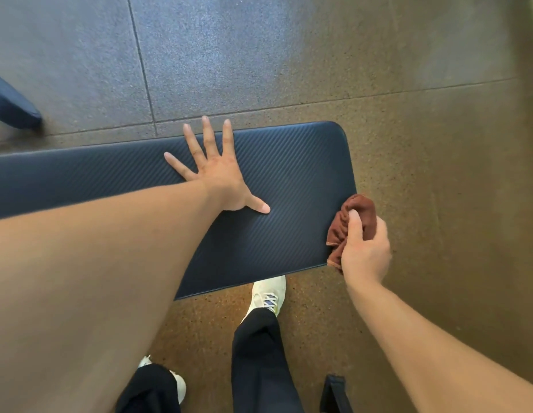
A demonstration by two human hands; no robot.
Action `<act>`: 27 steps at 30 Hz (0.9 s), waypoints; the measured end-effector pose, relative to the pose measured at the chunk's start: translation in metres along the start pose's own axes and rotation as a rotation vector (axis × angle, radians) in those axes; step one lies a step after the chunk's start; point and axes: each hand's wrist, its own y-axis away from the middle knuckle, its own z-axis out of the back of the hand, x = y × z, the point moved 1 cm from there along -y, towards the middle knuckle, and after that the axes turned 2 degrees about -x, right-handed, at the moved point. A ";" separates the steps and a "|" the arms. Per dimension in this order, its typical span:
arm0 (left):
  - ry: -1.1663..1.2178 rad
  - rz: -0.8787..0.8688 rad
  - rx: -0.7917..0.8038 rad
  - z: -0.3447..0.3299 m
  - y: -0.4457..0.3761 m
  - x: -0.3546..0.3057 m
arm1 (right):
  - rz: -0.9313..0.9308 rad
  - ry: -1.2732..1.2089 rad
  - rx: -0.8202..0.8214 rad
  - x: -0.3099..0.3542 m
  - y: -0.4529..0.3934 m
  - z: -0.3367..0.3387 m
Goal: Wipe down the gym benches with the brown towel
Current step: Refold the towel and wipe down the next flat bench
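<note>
Brown towel (353, 222) bunched in my right hand (365, 248), pinched at the table (289, 174) end edge; left hand (220, 177) flat, fingers spread, pressing the pad.

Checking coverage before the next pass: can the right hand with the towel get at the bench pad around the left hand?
Probably yes: the right hand grips the towel at the bench pad end; only the flat left hand covers part.

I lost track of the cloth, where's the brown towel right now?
In the head view, the bunched brown towel is gripped in the right hand at the right end of the dark blue ribbed padded bench.
</note>
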 end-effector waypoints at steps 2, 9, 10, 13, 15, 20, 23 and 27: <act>-0.007 0.001 0.006 0.001 -0.001 0.000 | 0.051 0.034 -0.010 0.021 -0.004 -0.006; -0.022 0.050 0.051 0.001 -0.006 -0.004 | 0.636 0.261 0.179 0.164 -0.047 -0.068; -0.033 0.066 0.061 0.001 -0.007 -0.005 | 0.791 0.296 0.274 0.183 -0.043 -0.080; -0.041 0.133 0.102 0.003 -0.012 -0.010 | 1.090 0.385 0.445 0.207 -0.026 -0.106; -0.041 0.166 0.121 0.004 -0.013 -0.012 | 1.118 0.375 0.400 0.205 -0.025 -0.112; -0.027 0.187 0.139 0.006 -0.015 -0.016 | 1.229 0.253 0.358 0.186 -0.058 -0.102; -0.026 0.198 0.156 0.007 -0.015 -0.018 | 1.224 0.206 0.261 0.172 -0.075 -0.089; -0.022 0.187 0.162 0.007 -0.017 -0.015 | 1.165 0.191 0.184 0.166 -0.071 -0.092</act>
